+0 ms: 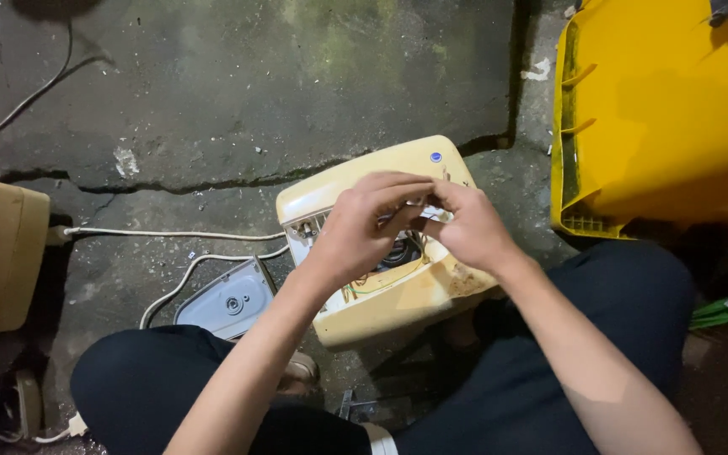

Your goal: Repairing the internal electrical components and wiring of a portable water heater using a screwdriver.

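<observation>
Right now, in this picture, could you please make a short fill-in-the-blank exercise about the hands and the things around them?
1. Both hands, the left hand and the right hand, meet over the opened cream-coloured ____ casing.
2. The large plastic bin at the upper right is ____ in colour.
3. The grey cover plate lies on the ____ concrete floor, beside the white cable.

Missing words: appliance; yellow; cracked

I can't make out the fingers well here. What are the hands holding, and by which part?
Both hands meet over the opened yellowed appliance housing, pinching something small between the fingertips; what it is cannot be told.
</observation>
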